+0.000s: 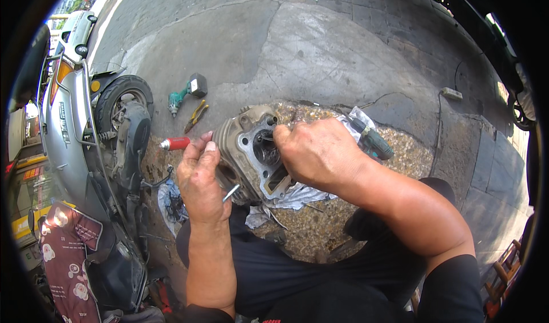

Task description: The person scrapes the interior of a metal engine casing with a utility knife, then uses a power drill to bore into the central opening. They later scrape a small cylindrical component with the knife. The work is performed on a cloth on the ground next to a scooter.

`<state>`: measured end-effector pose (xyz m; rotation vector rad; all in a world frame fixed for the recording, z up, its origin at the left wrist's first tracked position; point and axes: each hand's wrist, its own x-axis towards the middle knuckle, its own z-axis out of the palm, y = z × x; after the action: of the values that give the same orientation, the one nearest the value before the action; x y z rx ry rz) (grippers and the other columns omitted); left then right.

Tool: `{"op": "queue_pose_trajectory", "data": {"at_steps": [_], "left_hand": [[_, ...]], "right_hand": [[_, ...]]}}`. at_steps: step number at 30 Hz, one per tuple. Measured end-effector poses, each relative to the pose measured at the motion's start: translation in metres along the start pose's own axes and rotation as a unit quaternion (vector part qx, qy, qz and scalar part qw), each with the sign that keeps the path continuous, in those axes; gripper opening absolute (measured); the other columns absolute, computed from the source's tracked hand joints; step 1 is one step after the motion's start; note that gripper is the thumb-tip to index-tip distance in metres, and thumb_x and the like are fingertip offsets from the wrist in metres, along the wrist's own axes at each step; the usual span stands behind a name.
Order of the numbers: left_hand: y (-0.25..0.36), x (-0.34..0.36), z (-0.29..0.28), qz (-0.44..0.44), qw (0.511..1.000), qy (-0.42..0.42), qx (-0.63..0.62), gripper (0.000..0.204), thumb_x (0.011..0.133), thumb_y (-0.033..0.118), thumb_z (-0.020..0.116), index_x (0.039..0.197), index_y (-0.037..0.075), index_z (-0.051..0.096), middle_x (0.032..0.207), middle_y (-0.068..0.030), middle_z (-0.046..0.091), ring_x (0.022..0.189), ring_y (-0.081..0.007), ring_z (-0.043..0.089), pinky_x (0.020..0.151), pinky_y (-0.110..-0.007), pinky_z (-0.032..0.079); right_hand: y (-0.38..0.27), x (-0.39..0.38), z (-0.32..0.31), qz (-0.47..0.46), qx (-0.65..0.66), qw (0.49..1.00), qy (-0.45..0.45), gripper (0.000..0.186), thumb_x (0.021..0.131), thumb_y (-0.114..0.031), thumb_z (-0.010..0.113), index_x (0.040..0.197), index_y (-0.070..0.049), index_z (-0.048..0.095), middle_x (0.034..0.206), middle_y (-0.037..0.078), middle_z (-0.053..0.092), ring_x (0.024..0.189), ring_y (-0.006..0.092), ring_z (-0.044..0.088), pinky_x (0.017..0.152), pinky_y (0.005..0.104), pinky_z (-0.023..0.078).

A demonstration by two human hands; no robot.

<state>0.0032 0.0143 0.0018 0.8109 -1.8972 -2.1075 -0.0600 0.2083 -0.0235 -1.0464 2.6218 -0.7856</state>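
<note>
A grey finned engine cylinder head (257, 168) stands in front of me, tilted, its recessed top facing up. My left hand (200, 180) is curled beside its fins, with a slim silver rod (232, 192) poking from the palm; a red cylindrical object (179, 143) lies by its fingertips. My right hand (311, 151) reaches over the head's round recess, thumb and fingers closed at its rim; what they pinch is hidden. Under the head are crumpled grey rags (303, 198).
A silver scooter (71, 131) stands close at left. A teal drill (180, 97) and yellow-handled pliers (197, 113) lie beyond the head; another drill (377, 146) lies at right on a rag. A white car (77, 34) stands at upper left, another vehicle (486, 43) at upper right.
</note>
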Motion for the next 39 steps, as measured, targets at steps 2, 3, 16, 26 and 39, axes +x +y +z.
{"op": "queue_pose_trajectory", "data": {"at_steps": [2, 3, 16, 26, 39], "left_hand": [[0.000, -0.004, 0.003, 0.029, 0.999, -0.014, -0.010, 0.025, 0.097, 0.004, 0.056, 0.120, -0.006, 0.057, 0.098, -0.0067, 0.063, 0.087, -0.0091, 0.057, 0.083, -0.022, 0.046], [-0.001, -0.005, 0.005, 0.033, 0.999, 0.003, 0.017, 0.025, 0.097, 0.004, 0.055, 0.120, -0.007, 0.057, 0.099, -0.0068, 0.063, 0.087, -0.0091, 0.057, 0.083, -0.022, 0.046], [-0.003, -0.011, 0.006, 0.117, 0.993, -0.008, 0.029, 0.030, 0.097, 0.004, 0.055, 0.124, -0.008, 0.055, 0.110, -0.0118, 0.065, 0.091, -0.0117, 0.061, 0.083, -0.023, 0.048], [-0.005, -0.008, 0.002, 0.139, 0.990, -0.013, -0.010, 0.029, 0.100, 0.010, 0.053, 0.123, -0.006, 0.055, 0.114, -0.0165, 0.065, 0.104, -0.0225, 0.065, 0.096, -0.035, 0.051], [-0.008, -0.002, -0.003, 0.080, 0.996, -0.004, -0.037, 0.030, 0.097, 0.005, 0.054, 0.123, -0.009, 0.056, 0.109, -0.0132, 0.066, 0.097, -0.0153, 0.064, 0.091, -0.027, 0.049]], "right_hand": [[-0.002, -0.001, 0.003, 0.013, 0.007, 1.000, 0.007, 0.018, 0.083, -0.011, 0.057, 0.090, 0.003, 0.065, 0.076, 0.022, 0.071, 0.070, 0.0376, 0.072, 0.063, 0.0466, 0.057], [-0.003, -0.001, 0.004, 0.020, 0.030, 0.999, -0.007, 0.018, 0.084, -0.011, 0.056, 0.091, 0.004, 0.065, 0.077, 0.024, 0.071, 0.070, 0.0376, 0.072, 0.063, 0.0458, 0.057], [0.010, 0.005, 0.009, 0.212, 0.769, 0.549, -0.248, 0.031, 0.103, -0.027, 0.047, 0.082, -0.004, 0.052, 0.060, 0.009, 0.056, 0.043, 0.0198, 0.058, 0.035, 0.0338, 0.047], [0.011, 0.002, 0.008, 0.180, 0.835, 0.456, -0.252, 0.034, 0.105, -0.032, 0.042, 0.086, -0.005, 0.051, 0.062, 0.009, 0.057, 0.044, 0.0201, 0.058, 0.038, 0.0336, 0.048], [0.005, 0.007, 0.000, 0.035, 0.151, 0.988, -0.029, 0.026, 0.097, -0.022, 0.055, 0.087, 0.001, 0.063, 0.071, 0.026, 0.065, 0.071, 0.0470, 0.066, 0.068, 0.0554, 0.052]]}}
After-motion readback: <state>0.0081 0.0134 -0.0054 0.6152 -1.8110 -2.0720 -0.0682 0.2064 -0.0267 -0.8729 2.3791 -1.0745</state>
